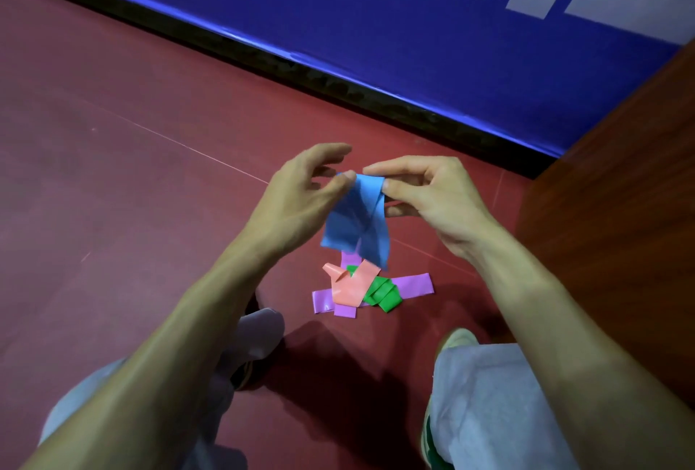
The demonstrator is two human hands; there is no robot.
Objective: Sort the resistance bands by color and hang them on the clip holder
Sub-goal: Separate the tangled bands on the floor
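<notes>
A blue resistance band (357, 219) hangs twisted in the air between my hands. My left hand (301, 191) pinches its upper left corner with thumb and fingertips. My right hand (425, 195) pinches the upper right corner. Below it on the red floor lies a small pile: a pink band (349, 287) on top at the left, a folded green band (383, 293) beside it, and purple bands (413, 283) underneath, sticking out left and right. No clip holder is in view.
A blue padded barrier (376, 29) with a black base runs diagonally across the back. A brown wooden panel (616, 214) stands at the right. My knees in grey trousers and my shoes (259, 334) are near the pile.
</notes>
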